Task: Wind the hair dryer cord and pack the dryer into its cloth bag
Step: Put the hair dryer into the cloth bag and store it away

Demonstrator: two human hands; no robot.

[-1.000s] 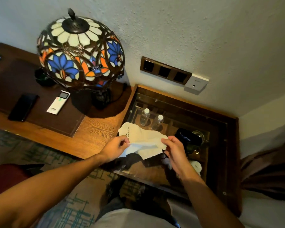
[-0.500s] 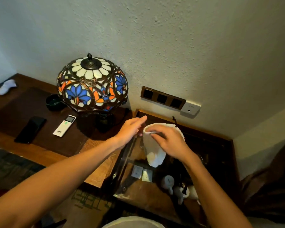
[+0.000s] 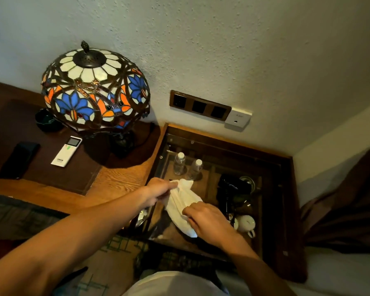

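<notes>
A white cloth bag (image 3: pixel 181 201) hangs limp between my two hands above the glass-topped cabinet (image 3: pixel 226 144). My left hand (image 3: pixel 158 190) pinches the bag's upper end, where a bit of dark drawstring shows. My right hand (image 3: pixel 207 223) grips the bag lower down on its right side. The black hair dryer (image 3: pixel 232 184) lies on the glass to the right of the bag, apart from both hands. Its cord (image 3: pixel 229 205) trails down from it in the dark; I cannot tell how it is wound.
A stained-glass lamp (image 3: pixel 94 90) stands on the wooden desk (image 3: pixel 120 180) to the left, with a white remote (image 3: pixel 66 151), a black phone (image 3: pixel 18 159) and a dark bowl (image 3: pixel 47 121). Two water bottles (image 3: pixel 186 166) and white cups (image 3: pixel 246 224) sit under the glass. Wall sockets (image 3: pixel 200 105) are behind.
The view dropped back down from the wall. The bag came down from near the sockets to low over the glass, and both hands now hold it apart from each other.
</notes>
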